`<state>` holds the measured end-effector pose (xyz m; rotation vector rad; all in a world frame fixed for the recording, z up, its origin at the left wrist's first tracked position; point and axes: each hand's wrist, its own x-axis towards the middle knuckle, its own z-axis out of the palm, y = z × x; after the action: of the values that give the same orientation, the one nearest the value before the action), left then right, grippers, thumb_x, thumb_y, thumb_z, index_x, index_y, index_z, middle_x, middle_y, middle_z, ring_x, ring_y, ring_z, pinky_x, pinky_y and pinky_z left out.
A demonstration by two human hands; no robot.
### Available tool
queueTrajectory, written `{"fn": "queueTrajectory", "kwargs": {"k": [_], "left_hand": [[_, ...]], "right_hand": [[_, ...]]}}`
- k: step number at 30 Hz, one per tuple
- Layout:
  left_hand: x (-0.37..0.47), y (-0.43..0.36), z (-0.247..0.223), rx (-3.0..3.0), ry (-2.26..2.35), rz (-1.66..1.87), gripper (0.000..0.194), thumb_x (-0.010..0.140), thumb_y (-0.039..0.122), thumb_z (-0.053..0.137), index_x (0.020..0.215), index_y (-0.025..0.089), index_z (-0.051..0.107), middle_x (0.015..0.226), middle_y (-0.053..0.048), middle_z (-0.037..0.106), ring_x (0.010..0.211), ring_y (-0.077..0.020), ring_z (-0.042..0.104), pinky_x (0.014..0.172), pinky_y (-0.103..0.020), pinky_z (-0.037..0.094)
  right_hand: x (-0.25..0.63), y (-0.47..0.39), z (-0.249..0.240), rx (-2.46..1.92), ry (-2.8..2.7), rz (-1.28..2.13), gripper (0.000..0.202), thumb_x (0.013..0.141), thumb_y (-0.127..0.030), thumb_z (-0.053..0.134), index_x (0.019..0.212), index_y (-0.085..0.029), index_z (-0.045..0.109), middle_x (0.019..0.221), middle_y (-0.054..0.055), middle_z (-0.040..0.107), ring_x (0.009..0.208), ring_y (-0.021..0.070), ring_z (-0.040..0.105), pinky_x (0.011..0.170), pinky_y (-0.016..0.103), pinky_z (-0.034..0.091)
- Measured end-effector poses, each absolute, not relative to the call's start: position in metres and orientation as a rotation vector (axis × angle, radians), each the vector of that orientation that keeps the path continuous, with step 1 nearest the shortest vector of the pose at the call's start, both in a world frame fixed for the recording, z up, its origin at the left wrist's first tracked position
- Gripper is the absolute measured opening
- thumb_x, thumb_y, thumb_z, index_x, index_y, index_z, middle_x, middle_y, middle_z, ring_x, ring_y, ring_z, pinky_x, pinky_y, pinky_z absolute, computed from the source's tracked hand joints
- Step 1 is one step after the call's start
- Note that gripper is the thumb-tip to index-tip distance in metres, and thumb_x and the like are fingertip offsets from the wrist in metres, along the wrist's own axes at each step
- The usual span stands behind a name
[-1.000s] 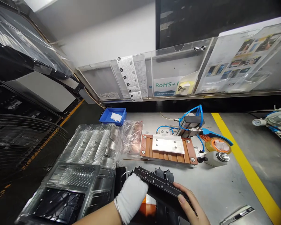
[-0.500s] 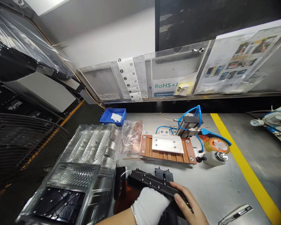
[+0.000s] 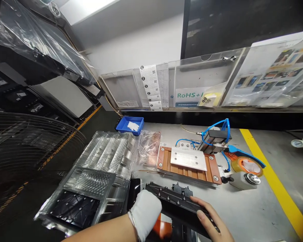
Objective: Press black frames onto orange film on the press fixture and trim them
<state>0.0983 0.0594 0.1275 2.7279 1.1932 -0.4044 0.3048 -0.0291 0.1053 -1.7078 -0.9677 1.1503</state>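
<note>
A long black plastic housing (image 3: 176,203) with small metal studs along its top edge is held tilted above the near part of the bench. My right hand (image 3: 213,220), bare, grips its right end, thumb on the near side and fingers over the top edge. My left hand (image 3: 146,210), in a white glove, is curled against the near side by the left end; its fingertips and anything in them are hidden. Beneath lie a black piece (image 3: 178,230) and an orange-red sheet (image 3: 164,228), both partly covered. Left of my gloved hand is a dark glossy object (image 3: 134,188).
Stacked clear plastic trays (image 3: 108,181) stand left, with a black panel (image 3: 75,206) in one. Behind the housing sits a brown clamping fixture (image 3: 189,164) with blue air hoses. A bottle (image 3: 244,179), tape roll (image 3: 246,166) and blue bin (image 3: 130,125) are around it.
My left hand has slid leftward along the housing from its middle to its left end. My right hand keeps its hold. The whole view has shifted, with the scene moving rightward.
</note>
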Motion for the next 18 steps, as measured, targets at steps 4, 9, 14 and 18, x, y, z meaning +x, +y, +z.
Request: {"fn": "queueTrajectory", "kwargs": {"k": [4, 9, 14, 18], "left_hand": [[0.102, 0.056, 0.145, 2.706, 1.195, -0.356, 0.015, 0.082, 0.018, 0.059, 0.091, 0.018, 0.071, 0.077, -0.009, 0.072, 0.069, -0.024, 0.068, 0.067, -0.035, 0.054], [0.099, 0.065, 0.143, 2.651, 1.229, -0.314, 0.023, 0.084, 0.014, 0.057, 0.101, 0.022, 0.071, 0.086, -0.006, 0.073, 0.074, -0.0205, 0.068, 0.074, -0.031, 0.053], [0.087, 0.067, 0.132, 2.608, 1.335, -0.46, 0.025, 0.074, -0.004, 0.057, 0.08, 0.015, 0.072, 0.067, -0.008, 0.069, 0.064, -0.0226, 0.068, 0.065, -0.033, 0.054], [0.089, 0.064, 0.151, 2.611, 1.337, -0.506, 0.018, 0.073, -0.003, 0.061, 0.069, 0.012, 0.07, 0.062, -0.011, 0.068, 0.062, -0.0281, 0.069, 0.058, -0.037, 0.055]], "right_hand": [[0.299, -0.027, 0.112, -1.673, -0.993, 1.104, 0.046, 0.085, -0.063, 0.051, 0.113, -0.031, 0.068, 0.126, 0.002, 0.064, 0.126, 0.03, 0.051, 0.104, 0.037, 0.044], [0.293, -0.027, 0.11, -1.637, -1.015, 1.141, 0.043, 0.085, -0.06, 0.052, 0.112, -0.031, 0.068, 0.124, 0.004, 0.063, 0.124, 0.0299, 0.052, 0.107, 0.04, 0.039], [0.289, -0.029, 0.105, -1.667, -1.009, 1.15, 0.047, 0.085, -0.065, 0.051, 0.113, -0.031, 0.067, 0.124, 0.004, 0.063, 0.123, 0.0306, 0.052, 0.104, 0.042, 0.041], [0.287, -0.031, 0.101, -1.7, -1.041, 1.136, 0.049, 0.086, -0.067, 0.048, 0.112, -0.031, 0.068, 0.123, 0.003, 0.066, 0.12, 0.0306, 0.056, 0.103, 0.041, 0.044]]}}
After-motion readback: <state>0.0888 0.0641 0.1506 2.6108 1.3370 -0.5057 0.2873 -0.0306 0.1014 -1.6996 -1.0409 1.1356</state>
